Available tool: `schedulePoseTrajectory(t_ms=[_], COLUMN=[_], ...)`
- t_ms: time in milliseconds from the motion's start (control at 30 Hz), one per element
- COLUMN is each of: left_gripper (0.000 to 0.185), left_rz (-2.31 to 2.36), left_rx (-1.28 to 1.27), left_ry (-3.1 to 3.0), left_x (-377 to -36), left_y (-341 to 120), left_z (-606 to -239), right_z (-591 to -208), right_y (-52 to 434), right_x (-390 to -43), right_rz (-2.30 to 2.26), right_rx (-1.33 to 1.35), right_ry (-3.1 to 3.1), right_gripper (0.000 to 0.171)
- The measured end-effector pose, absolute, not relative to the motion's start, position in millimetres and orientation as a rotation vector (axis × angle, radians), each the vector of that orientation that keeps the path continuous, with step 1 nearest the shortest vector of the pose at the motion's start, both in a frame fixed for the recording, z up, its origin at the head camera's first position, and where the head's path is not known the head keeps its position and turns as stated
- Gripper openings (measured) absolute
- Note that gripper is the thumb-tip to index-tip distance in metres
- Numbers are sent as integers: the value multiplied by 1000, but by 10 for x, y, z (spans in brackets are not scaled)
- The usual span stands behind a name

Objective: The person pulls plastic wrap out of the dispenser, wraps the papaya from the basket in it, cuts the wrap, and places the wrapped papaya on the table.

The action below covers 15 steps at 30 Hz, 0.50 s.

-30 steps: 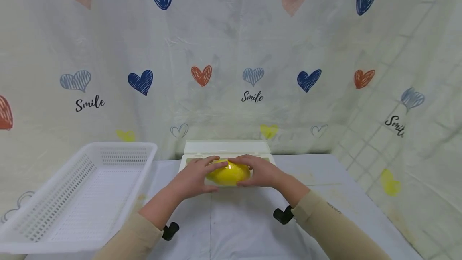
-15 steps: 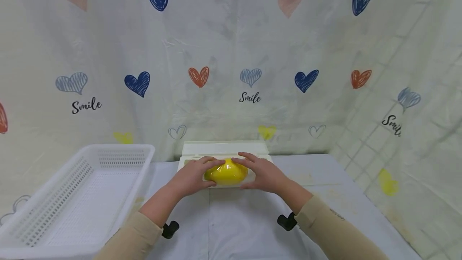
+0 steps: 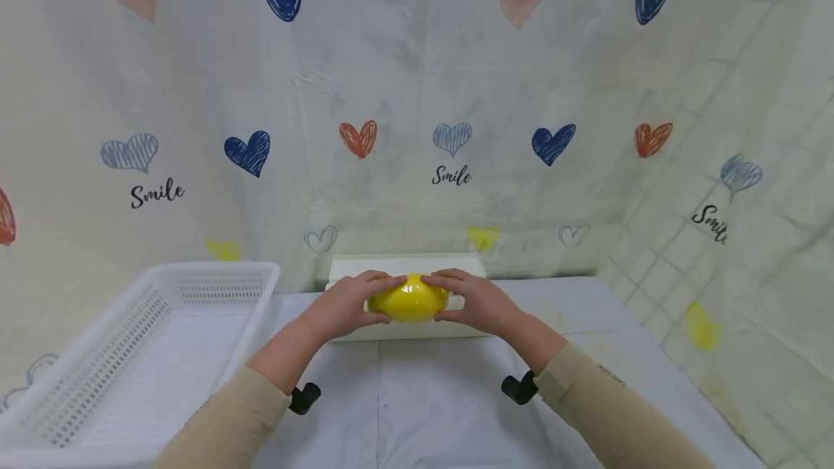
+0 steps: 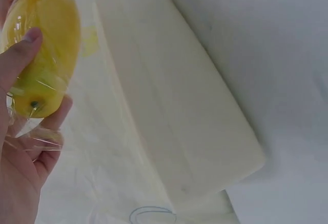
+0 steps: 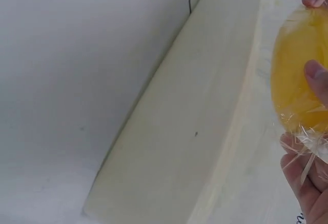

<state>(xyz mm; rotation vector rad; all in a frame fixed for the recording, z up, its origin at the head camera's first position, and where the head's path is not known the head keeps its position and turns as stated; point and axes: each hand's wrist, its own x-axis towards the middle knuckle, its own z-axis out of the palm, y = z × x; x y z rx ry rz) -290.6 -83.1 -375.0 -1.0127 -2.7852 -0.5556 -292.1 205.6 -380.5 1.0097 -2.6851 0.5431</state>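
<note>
A yellow mango (image 3: 409,299) lies sideways between my two hands, just above a long white box (image 3: 417,330). Clear plastic film (image 4: 47,138) is wrapped over its skin, and loose folds of film (image 5: 311,141) gather at the end in the right wrist view. My left hand (image 3: 347,305) grips the left end, thumb on the near side and fingers over the top. On the opposite end, my right hand (image 3: 481,303) holds it the same way. The left wrist view shows the mango's greenish stem end. Hands and mango hide much of the box's top.
A white perforated plastic basket (image 3: 257,331) stands on the left of the table. The box's raised lid (image 3: 407,264) is at the back, close to a curtain (image 3: 391,78) printed with hearts. A white cloth (image 3: 430,396) covers the table.
The mango has risen slightly off the box, uncovering more of its front wall. My right fingers, loosened and lifted half a second ago, have closed on the mango's right end again.
</note>
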Motion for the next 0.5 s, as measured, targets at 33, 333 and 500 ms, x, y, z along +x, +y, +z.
schedulePoseTrajectory(t_ms=[33,333,500], left_gripper=[71,70,71], left_rz=[-551,-565,-546], left_rx=[-1016,-1022,-1015], left_ry=[-2788,-2819,-2844], left_x=[-2918,-3042,-3100], left_y=[-833,-811,-784], left_z=[-3711,-3368,-3265], right_z=[-3769,-3490,-3391], right_y=[2050,2047,2047], right_x=[-2928,-3049,-3112], right_rz=[553,589,596], right_rx=[1004,966,949], right_ry=[-2693,-2714,-2727], right_gripper=[69,67,67])
